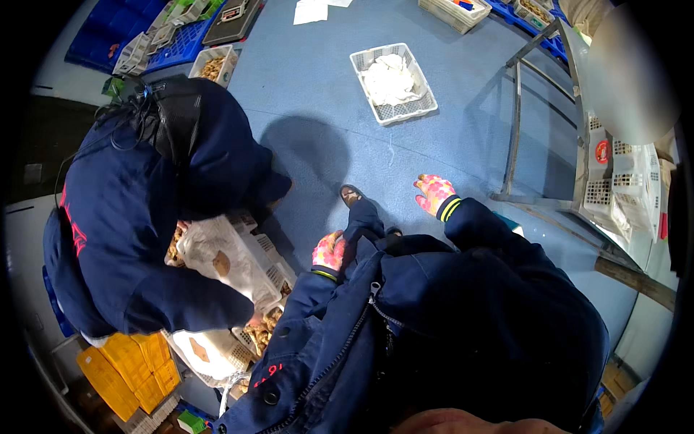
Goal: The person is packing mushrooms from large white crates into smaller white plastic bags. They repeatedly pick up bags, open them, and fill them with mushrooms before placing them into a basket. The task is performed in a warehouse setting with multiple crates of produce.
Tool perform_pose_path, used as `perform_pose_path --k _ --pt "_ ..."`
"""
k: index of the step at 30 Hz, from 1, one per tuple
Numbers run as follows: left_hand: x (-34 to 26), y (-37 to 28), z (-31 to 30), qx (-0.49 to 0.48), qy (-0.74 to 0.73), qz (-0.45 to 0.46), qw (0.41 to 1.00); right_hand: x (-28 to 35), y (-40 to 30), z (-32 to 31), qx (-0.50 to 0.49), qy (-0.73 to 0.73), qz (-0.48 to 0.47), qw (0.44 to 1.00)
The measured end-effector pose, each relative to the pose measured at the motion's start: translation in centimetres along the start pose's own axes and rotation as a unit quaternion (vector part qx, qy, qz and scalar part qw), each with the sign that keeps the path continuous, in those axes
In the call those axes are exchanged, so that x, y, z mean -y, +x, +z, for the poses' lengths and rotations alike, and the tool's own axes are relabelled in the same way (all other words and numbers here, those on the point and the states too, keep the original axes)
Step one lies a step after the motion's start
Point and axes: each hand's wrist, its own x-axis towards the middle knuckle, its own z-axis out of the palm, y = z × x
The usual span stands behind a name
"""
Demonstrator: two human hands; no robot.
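Note:
My left hand (328, 251), in a pink floral glove with a bare-looking fingertip area, hangs beside my left leg and holds nothing that I can see. Out to the right, my right hand (435, 194) wears a matching glove; its fingers are a little curled, with nothing visible in them. Ahead on the blue floor lies a white plastic basket (379, 116) with crumpled white cloth or sheeting (390, 79) inside. To my left, white baskets hold brown root-like pieces (264, 332), some under translucent sheets (222, 255).
A person in a dark blue jacket (124, 217) bends over the baskets at left. A metal frame stand (514, 130) rises at right near stacked white baskets (629, 173). Yellow boxes (130, 369) sit at lower left; a platform scale (230, 27) is at upper left.

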Motion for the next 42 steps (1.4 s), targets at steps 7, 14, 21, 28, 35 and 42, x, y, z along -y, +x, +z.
perform_pose_path --k 7,14,21,28,35,42 --pt "-2.5 12.7 0.0 0.039 -0.027 0.011 0.999 -9.2 11.1 -2.8 0.1 -0.076 0.155 0.98" --pt "-1.4 19.5 1.7 0.077 -0.002 -0.029 0.997 -16.8 21.2 -5.8 0.15 -0.118 0.22 0.957" --pt "-1.1 22.8 6.2 0.049 0.018 -0.086 0.995 -25.7 36.1 -2.8 0.188 -0.147 0.176 0.955" --pt "-2.5 21.0 15.2 0.105 -0.073 -0.29 0.948 -42.7 50.8 15.2 0.135 -0.116 0.234 0.956" --pt "-5.1 24.4 18.7 0.155 -0.03 -0.416 0.895 -42.6 59.7 17.7 0.361 -0.239 0.134 0.892" --pt "-4.8 26.5 19.2 0.186 -0.036 -0.457 0.869 -48.1 60.4 24.6 0.225 -0.092 0.211 0.947"
